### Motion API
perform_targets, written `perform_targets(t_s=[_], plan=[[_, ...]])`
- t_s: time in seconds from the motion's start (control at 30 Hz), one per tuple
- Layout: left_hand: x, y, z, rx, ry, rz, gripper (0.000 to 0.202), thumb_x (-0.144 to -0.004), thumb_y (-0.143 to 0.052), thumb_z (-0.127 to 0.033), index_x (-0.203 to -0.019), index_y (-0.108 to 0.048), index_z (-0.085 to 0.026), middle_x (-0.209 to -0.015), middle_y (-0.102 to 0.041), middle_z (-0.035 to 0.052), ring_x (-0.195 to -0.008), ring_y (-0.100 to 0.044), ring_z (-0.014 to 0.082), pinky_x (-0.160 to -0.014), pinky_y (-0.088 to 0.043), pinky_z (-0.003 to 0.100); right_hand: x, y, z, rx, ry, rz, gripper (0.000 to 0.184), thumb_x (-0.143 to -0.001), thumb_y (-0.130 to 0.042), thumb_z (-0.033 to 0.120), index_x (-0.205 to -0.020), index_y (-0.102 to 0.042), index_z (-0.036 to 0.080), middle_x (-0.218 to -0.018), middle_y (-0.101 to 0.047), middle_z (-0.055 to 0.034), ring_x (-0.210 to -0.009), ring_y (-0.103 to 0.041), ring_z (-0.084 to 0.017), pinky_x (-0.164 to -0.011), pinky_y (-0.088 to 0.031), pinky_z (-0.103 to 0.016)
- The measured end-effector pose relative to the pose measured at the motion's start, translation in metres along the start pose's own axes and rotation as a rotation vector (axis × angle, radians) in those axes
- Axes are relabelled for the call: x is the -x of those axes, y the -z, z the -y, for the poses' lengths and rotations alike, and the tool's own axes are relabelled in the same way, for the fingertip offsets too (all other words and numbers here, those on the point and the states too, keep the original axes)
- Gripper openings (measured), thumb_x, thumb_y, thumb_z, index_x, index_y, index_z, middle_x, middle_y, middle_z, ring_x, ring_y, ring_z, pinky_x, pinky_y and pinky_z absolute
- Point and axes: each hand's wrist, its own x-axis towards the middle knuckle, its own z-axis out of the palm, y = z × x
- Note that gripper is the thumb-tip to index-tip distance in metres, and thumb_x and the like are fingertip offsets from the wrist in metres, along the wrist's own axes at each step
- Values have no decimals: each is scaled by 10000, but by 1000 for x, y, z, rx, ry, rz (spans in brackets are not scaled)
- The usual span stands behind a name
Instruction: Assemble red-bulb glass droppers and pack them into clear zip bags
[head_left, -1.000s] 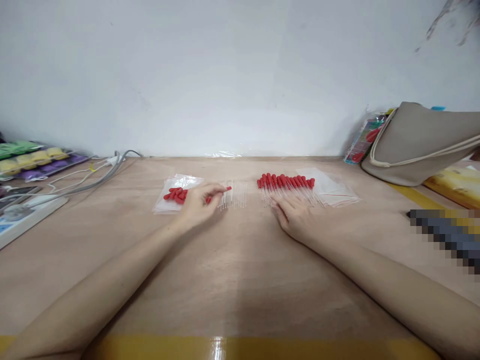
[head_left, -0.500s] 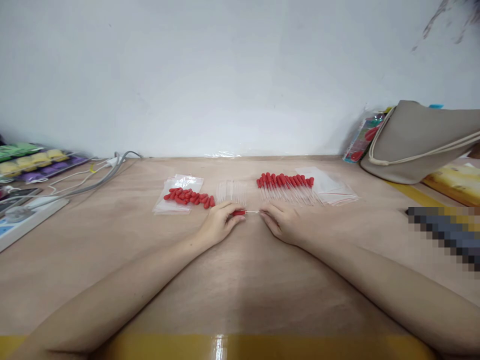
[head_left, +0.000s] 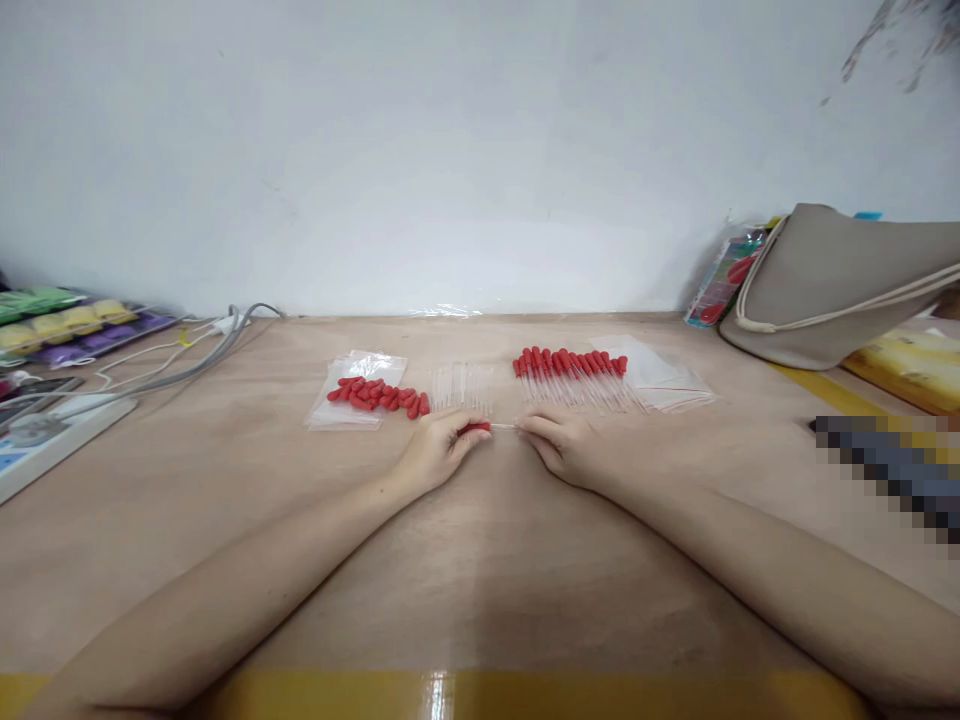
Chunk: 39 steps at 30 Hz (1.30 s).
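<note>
My left hand [head_left: 442, 447] pinches a red rubber dropper bulb [head_left: 480, 427] between thumb and fingers. From the right, my right hand [head_left: 559, 447] grips a thin clear dropper tube [head_left: 502, 427], whose left end meets the bulb; how deep it sits inside I cannot tell. Behind my left hand lie several loose red bulbs [head_left: 367, 392] on clear plastic bags [head_left: 337, 412]. A row of bare clear tubes [head_left: 461, 385] is spread just beyond both hands. Droppers with red bulbs fitted [head_left: 570, 362] lie side by side behind my right hand.
More plastic bags [head_left: 675, 385] lie right of the fitted droppers. A grey drawstring bag [head_left: 847, 280] and a colourful packet [head_left: 724, 280] lean at the back right. On the left are a power strip [head_left: 90, 430], grey cables [head_left: 202, 355] and coloured packs [head_left: 82, 320].
My right hand has shifted slightly left toward the bulb, and less of the tube shows between my hands. My left fingers cover more of the bulb.
</note>
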Motion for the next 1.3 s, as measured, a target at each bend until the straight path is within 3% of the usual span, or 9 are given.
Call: perform_targets(t_s=[0.2, 0.4, 0.7, 1.1, 1.3], plan=[[1, 0, 0, 49, -48, 48, 117, -835, -537, -233, -849, -640, -182, -811, -668, 12, -739, -612, 131, -677, -465, 233, 0, -3, -11, -81, 80, 28, 267, -842, -373, 95, -975, -587, 186, -866, -594, -57, -777, -546, -128, -675, -447, -232], [1, -1, 2, -1, -67, 62, 118, -835, -539, -243, -835, -636, -176, -755, -650, 6, -684, -594, 117, -640, -447, 219, -2, 0, -7, 72, 77, 79, 270, -813, -379, 73, -949, -597, 157, -841, -581, -76, -755, -530, -142, -651, -420, -236], [2, -1, 1, -56, -148, 83, 108, -825, -542, -232, -820, -605, -144, -709, -613, 22, -642, -560, 118, -596, -427, 212, -8, 5, 12, 252, 71, 79, 221, -864, -395, 195, -826, -609, 154, -701, -583, -41, -617, -486, -117, -562, -309, -228], [3, -5, 10, -56, -174, 78, 131, -846, -511, -250, -861, -600, -155, -759, -624, 30, -676, -569, 125, -617, -441, 225, -12, -8, 16, 102, -90, 142, 258, -877, -368, 230, -795, -598, 145, -705, -619, -47, -623, -520, -128, -576, -329, -231], [0, 0, 13, -101, -201, 109, 145, -845, -514, -262, -909, -602, -166, -830, -652, 44, -763, -594, 153, -689, -463, 263, -19, 1, 26, 136, -105, 223, 254, -880, -379, 246, -805, -605, 156, -742, -623, -48, -660, -526, -134, -606, -331, -241]])
